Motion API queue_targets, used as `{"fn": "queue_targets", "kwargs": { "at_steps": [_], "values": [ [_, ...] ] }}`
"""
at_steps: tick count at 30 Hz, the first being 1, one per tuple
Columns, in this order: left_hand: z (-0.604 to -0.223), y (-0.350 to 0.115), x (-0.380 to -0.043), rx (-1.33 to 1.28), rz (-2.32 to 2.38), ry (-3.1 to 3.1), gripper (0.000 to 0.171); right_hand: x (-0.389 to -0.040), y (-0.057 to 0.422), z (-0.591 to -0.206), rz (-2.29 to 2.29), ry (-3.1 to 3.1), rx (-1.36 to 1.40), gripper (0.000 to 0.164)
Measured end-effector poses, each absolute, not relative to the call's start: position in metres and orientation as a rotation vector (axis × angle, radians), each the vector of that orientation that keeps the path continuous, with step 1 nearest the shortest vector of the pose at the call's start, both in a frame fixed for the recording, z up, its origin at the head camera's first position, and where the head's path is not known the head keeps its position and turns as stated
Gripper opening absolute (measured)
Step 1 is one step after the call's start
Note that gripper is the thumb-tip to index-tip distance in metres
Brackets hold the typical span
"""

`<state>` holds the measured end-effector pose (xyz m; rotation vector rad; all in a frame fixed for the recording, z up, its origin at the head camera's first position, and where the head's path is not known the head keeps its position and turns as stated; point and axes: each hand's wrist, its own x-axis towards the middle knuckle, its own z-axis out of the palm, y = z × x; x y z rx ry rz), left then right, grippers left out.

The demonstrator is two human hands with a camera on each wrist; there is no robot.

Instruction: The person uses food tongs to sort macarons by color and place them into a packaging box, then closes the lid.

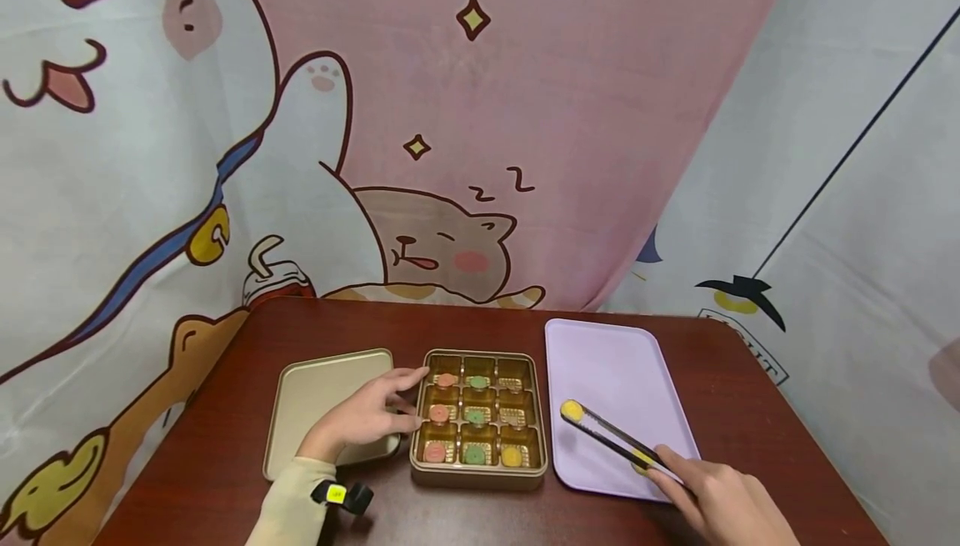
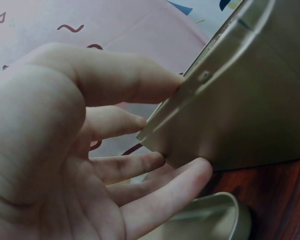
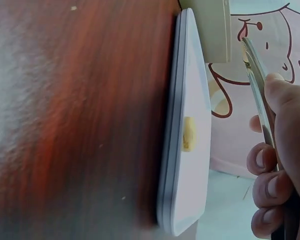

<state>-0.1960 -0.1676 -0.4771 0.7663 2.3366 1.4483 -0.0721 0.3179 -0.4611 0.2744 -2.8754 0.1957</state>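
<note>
My left hand (image 1: pixel 367 413) touches the left side of a gold tin (image 1: pixel 480 477), fingertips against its wall and rim. A compartmented gold insert (image 1: pixel 512 375) fills the tin. Pink cookies (image 1: pixel 435 452) stand in its left column, green cookies (image 1: pixel 476 453) in the middle one, and a yellow cookie (image 1: pixel 512 456) in the front right compartment. My right hand (image 1: pixel 731 500) grips a pair of tongs (image 1: pixel 611 443). Between the tong tips is another yellow cookie (image 1: pixel 572 410), over the left part of a lilac tray (image 1: pixel 600 354). One more yellow cookie (image 3: pixel 189 134) lies on that tray, partly behind the tongs in the head view.
Left of the tin lies its gold lid (image 1: pixel 315 396), partly under my left forearm. Everything stands on a dark red wooden table (image 1: pixel 480 325). A cartoon-printed cloth (image 1: pixel 570 112) hangs behind the table's far edge.
</note>
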Motion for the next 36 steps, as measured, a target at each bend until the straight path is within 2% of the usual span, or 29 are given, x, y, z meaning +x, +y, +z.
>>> {"fn": "queue_targets", "kwargs": {
  "at_steps": [12, 27, 36],
  "values": [
    [-0.472, -0.167, -0.195, 0.751, 1.44, 2.342, 0.083, -0.085, 0.301, -0.458, 0.22, -2.742, 0.483, 0.018],
    [-0.478, -0.169, -0.197, 0.79, 1.457, 2.339, 0.082, -0.102, 0.283, -0.462, 0.181, -2.596, 0.646, 0.024],
    [-0.476, -0.17, -0.197, 0.806, 1.453, 2.352, 0.08, -0.106, 0.273, -0.462, 0.173, -2.65, 0.64, 0.027]
  ]
}}
